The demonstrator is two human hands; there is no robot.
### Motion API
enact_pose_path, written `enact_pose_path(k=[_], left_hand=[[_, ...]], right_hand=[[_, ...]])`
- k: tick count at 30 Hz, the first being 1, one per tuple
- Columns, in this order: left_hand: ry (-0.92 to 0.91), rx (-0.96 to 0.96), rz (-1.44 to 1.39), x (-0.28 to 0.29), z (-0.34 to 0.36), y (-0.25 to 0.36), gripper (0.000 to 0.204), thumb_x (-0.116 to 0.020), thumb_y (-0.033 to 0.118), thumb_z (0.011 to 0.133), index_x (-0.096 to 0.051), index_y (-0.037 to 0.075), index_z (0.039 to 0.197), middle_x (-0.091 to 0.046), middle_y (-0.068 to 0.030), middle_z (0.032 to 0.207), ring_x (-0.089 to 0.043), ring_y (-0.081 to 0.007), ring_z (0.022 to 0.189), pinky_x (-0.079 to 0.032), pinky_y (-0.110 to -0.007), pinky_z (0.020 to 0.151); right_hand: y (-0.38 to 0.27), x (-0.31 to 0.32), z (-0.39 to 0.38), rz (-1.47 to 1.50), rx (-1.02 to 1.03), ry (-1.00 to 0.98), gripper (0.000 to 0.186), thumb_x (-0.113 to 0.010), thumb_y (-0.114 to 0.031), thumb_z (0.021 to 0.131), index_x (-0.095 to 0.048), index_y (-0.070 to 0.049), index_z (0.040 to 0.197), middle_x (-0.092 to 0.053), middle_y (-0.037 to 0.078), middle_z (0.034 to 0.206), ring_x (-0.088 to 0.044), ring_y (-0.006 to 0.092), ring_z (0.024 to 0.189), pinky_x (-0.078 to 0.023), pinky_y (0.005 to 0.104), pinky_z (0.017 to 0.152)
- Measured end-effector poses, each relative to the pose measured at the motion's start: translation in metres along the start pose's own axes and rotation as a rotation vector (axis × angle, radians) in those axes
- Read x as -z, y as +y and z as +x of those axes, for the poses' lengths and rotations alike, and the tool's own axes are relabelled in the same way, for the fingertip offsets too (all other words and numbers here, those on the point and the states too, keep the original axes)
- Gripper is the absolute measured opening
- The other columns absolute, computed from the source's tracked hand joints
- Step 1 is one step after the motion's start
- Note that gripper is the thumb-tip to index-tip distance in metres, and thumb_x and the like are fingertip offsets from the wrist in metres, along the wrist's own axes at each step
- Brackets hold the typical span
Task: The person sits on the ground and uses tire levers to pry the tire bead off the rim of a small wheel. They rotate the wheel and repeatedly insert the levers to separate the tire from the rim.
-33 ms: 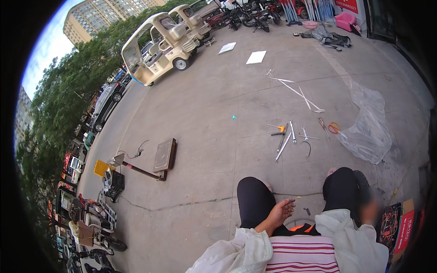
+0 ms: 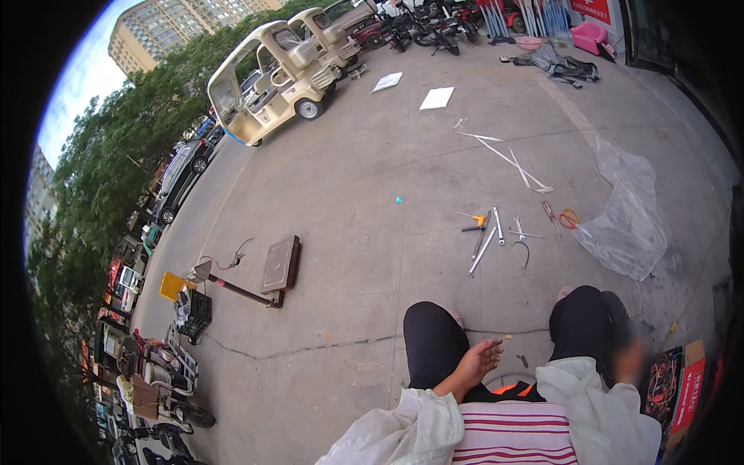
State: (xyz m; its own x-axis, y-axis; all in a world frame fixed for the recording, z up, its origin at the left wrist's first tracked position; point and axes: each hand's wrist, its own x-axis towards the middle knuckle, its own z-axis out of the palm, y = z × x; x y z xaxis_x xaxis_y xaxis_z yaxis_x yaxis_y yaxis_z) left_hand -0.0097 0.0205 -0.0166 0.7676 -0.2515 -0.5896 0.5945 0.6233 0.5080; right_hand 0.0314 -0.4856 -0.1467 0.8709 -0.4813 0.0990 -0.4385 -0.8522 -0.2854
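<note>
I sit with knees apart. My left hand [image 2: 477, 362] rests by my left thigh [image 2: 430, 345], fingers loosely curled and apart, holding nothing. My right hand [image 2: 626, 360] is a blur outside my right knee, against a dark, elongated object [image 2: 618, 310] that I cannot make out; its fingers are unclear. On the concrete ahead lie wrenches [image 2: 484, 252], an orange-and-black tool [image 2: 478, 221], a screwdriver [image 2: 549, 213], orange-handled scissors [image 2: 570, 218] and a crumpled clear plastic sheet [image 2: 624, 225]. A red box [image 2: 688, 399] with dark contents is at my right.
A platform scale [image 2: 280, 263] and crate [image 2: 198, 314] are front left, parked bikes [image 2: 167, 395] further left. Light utility carts [image 2: 275, 85], motorbikes [image 2: 426, 31], white straps [image 2: 508, 159], white sheets [image 2: 436, 98] and a pink seat [image 2: 589, 37] lie beyond. A doorway [image 2: 647, 39] is back right.
</note>
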Motion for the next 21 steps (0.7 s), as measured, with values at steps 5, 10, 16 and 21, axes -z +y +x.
enact_pose_path(k=[5,10,16,21], left_hand=[[0.010,0.013,0.017,-0.001,0.001,0.001,0.037,-0.047,0.034,0.100,-0.058,0.008,0.124,-0.064,-0.0011,0.100,-0.058,-0.0132,0.086,-0.046,-0.029,0.080],[-0.028,0.007,0.006,0.000,0.002,0.000,0.038,-0.046,0.034,0.100,-0.057,0.008,0.125,-0.063,-0.0007,0.100,-0.057,-0.0127,0.086,-0.045,-0.029,0.081],[-0.022,0.012,0.007,0.000,0.002,-0.001,0.038,-0.046,0.035,0.100,-0.057,0.008,0.125,-0.063,-0.0010,0.100,-0.057,-0.0126,0.085,-0.045,-0.028,0.080],[-0.027,0.006,0.016,0.000,0.001,0.000,0.038,-0.046,0.035,0.100,-0.057,0.008,0.125,-0.063,-0.0011,0.100,-0.057,-0.0124,0.086,-0.045,-0.028,0.080]], right_hand=[[-0.001,0.003,0.001,-0.005,0.088,0.039,0.054,-0.067,-0.018,0.081,-0.051,-0.002,0.130,-0.056,0.022,0.126,-0.055,0.0389,0.117,-0.044,0.0453,0.100],[-0.009,0.017,-0.004,-0.016,0.112,0.018,0.051,-0.065,-0.016,0.084,-0.050,0.000,0.130,-0.055,0.023,0.127,-0.054,0.0391,0.118,-0.043,0.0447,0.101],[-0.015,0.027,-0.010,0.027,0.057,-0.042,0.052,-0.069,-0.020,0.081,-0.050,-0.002,0.126,-0.057,0.022,0.123,-0.056,0.0397,0.115,-0.045,0.0460,0.097],[-0.025,0.030,-0.016,0.126,-0.035,0.049,0.049,-0.077,-0.017,0.070,-0.052,-0.005,0.110,-0.061,0.022,0.108,-0.057,0.0441,0.107,-0.047,0.0487,0.087]])
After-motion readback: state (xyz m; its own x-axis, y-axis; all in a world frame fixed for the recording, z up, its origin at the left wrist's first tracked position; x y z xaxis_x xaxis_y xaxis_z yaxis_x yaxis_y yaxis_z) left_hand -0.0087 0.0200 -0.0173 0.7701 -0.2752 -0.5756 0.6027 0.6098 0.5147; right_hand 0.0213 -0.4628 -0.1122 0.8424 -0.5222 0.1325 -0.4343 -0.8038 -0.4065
